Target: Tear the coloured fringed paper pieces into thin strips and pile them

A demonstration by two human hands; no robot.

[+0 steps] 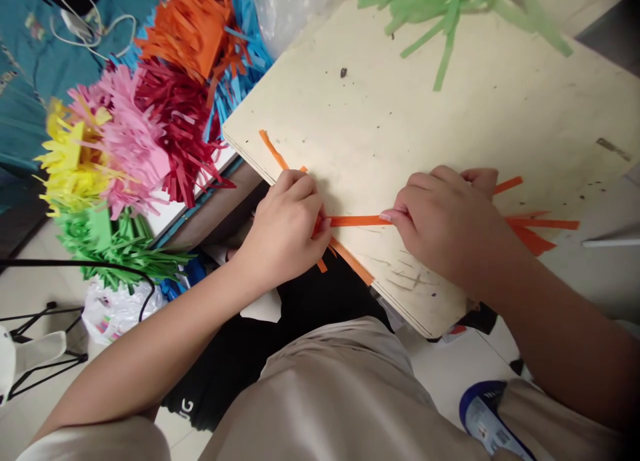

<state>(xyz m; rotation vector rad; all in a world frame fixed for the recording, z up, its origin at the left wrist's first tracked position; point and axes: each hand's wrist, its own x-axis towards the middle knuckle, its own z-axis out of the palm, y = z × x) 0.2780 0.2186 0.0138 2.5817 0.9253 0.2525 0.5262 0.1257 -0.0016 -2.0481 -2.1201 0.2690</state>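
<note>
An orange paper strip bundle [357,221] stretches between my two hands, just over the near part of the pale tabletop [400,134]. My left hand [293,224] is closed around its left end, and loose strip tails stick out above and below the fingers. Gripping the other end, my right hand [445,218] has its thumb and fingers pressed together. More orange strips [543,228] fan out past the right hand onto the table. One orange strip [353,261] lies along the table's near edge. The parts inside both fists are hidden.
Fringed paper bundles lie at the left: orange [193,31], dark red [175,121], pink [133,124], yellow [75,154] and green [115,244]. Light green strips [445,8] sit at the table's far side. A plastic bag [117,308] stands on the floor, with a blue-rimmed container [493,418] lower right.
</note>
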